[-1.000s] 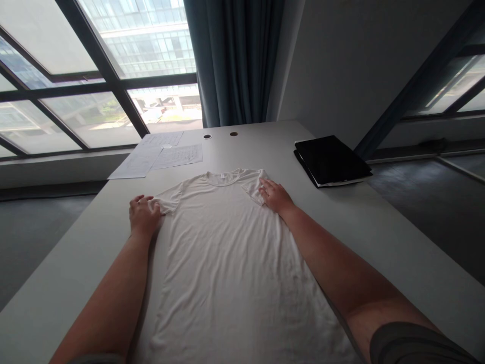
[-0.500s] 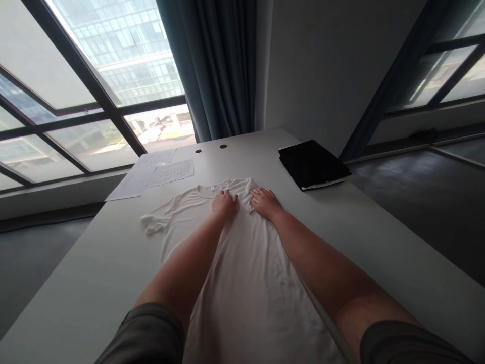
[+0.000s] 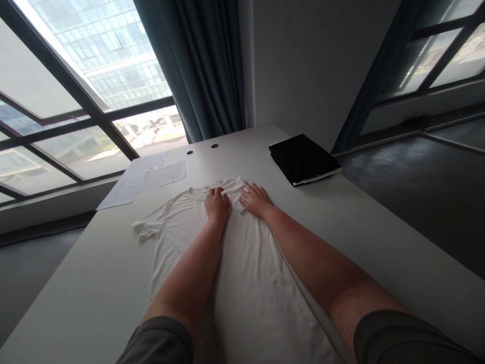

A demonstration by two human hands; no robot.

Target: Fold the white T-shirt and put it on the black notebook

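Resting half-curled: left hand (image 3: pixel 217 203), can't tell if pinching; right hand (image 3: pixel 258 200) spread flat, no visible grip. Both on off-white short-sleeved fabric T-shirt (image 3: pixel 250 273) on smooth white table (image 3: pixel 87 278). Left just moved inward: left sleeve (image 3: pixel 147 228) loose, 2 hands at right shoulder (image 3: pixel 231 185).

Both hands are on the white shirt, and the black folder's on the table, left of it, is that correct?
Not quite: the head view shows the black folder on the table, right of the white shirt. The left hand and right hand are on the shirt.
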